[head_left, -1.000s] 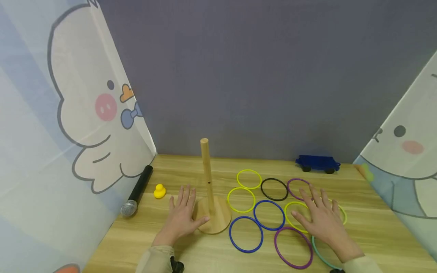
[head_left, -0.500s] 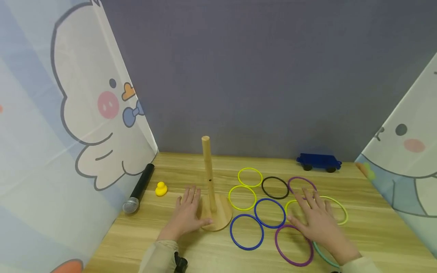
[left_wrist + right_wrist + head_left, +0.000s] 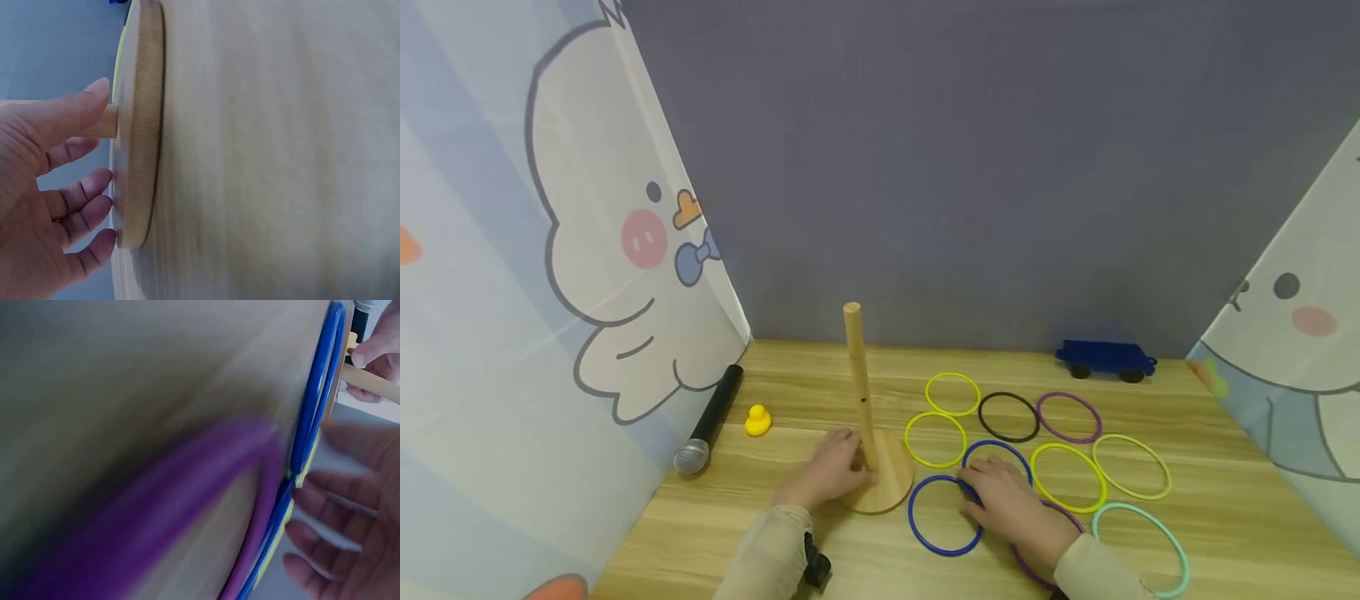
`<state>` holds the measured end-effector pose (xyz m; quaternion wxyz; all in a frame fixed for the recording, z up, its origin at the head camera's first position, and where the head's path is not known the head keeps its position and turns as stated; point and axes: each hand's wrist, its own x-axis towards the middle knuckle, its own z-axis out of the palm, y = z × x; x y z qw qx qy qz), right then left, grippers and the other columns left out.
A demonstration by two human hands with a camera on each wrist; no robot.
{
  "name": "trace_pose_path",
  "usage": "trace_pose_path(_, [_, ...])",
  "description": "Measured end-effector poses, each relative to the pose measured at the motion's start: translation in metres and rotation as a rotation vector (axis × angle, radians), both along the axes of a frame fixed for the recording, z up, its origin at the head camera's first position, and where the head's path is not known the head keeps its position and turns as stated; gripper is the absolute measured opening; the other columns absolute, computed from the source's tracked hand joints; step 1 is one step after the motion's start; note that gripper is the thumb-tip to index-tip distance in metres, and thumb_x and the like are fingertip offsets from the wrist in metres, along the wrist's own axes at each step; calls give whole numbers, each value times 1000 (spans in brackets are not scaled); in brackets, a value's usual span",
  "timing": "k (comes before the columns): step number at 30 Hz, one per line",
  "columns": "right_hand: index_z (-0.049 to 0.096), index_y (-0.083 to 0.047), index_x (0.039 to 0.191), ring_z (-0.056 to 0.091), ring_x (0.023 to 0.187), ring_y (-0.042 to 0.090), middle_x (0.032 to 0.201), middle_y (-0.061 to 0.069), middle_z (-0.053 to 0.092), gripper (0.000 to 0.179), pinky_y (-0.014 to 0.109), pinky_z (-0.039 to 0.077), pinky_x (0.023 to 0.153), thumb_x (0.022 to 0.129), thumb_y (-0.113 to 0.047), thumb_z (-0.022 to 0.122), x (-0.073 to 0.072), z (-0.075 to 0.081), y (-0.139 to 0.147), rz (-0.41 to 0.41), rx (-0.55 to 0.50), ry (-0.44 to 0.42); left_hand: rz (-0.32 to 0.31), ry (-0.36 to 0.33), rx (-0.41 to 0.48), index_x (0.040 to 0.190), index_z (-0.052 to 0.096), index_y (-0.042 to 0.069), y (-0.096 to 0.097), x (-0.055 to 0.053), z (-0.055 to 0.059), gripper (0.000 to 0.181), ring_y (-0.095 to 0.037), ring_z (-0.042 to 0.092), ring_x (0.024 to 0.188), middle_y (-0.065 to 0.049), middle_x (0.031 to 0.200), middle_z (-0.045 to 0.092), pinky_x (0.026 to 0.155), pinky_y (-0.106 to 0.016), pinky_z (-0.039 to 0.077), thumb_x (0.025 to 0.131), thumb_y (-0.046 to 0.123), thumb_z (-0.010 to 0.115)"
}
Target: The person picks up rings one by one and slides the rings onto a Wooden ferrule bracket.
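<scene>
A wooden peg stand (image 3: pixel 891 475) with an upright dowel on a round base stands left of centre on the table. My left hand (image 3: pixel 830 471) grips its post low down; in the left wrist view the thumb lies across the dowel (image 3: pixel 103 122) and the fingertips sit right at the base's top face. My right hand (image 3: pixel 1011 507) hovers over the rings with loosely bent fingers, nothing between them. Its fingertips overlap the far blue ring (image 3: pixel 1021 457) and the edge of the near blue ring (image 3: pixel 913 525). The forearm partly covers a purple ring (image 3: pixel 1032 573).
Yellow rings (image 3: pixel 934 465), a black ring (image 3: pixel 1009 440), another purple ring (image 3: pixel 1070 439) and a mint ring (image 3: pixel 1184 554) lie flat nearby. A blue toy wagon (image 3: pixel 1107 357) stands at the back right. Left are a yellow duck (image 3: pixel 757 421) and a microphone (image 3: pixel 711 421).
My left hand has gone from lying flat beside the base to curling round the post. My right hand has moved left from the yellow rings to the blue rings.
</scene>
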<state>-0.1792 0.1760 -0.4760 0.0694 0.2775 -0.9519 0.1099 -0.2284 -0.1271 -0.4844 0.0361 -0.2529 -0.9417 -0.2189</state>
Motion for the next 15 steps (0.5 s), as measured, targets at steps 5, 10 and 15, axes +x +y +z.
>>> trace_pose_path(5, [67, -10, 74, 53, 69, 18, 72, -3, 57, 19, 37, 47, 64, 71, -14, 85, -13, -3, -17, -116, 24, 13, -20, 25, -55, 87, 58, 9, 4, 0, -3, 27, -26, 48, 91, -4, 95, 52, 83, -43, 40, 85, 30, 76])
trace_pose_path(10, [62, -12, 62, 54, 61, 19, 63, -2, 56, 23, 36, 47, 58, 70, 1, 79, -20, -5, -24, -171, 20, 13, -9, 18, -75, 84, 57, 11, 6, 0, -4, 27, -25, 46, 91, -4, 97, 51, 81, -41, 39, 85, 30, 76])
trace_pose_path(15, [59, -10, 70, 53, 62, 17, 66, -2, 56, 20, 33, 48, 59, 76, -1, 77, -19, 3, -24, -133, -38, -66, 20, 18, -105, 84, 58, 12, 5, 0, -3, 26, -26, 47, 94, -7, 104, 53, 82, -41, 40, 85, 31, 76])
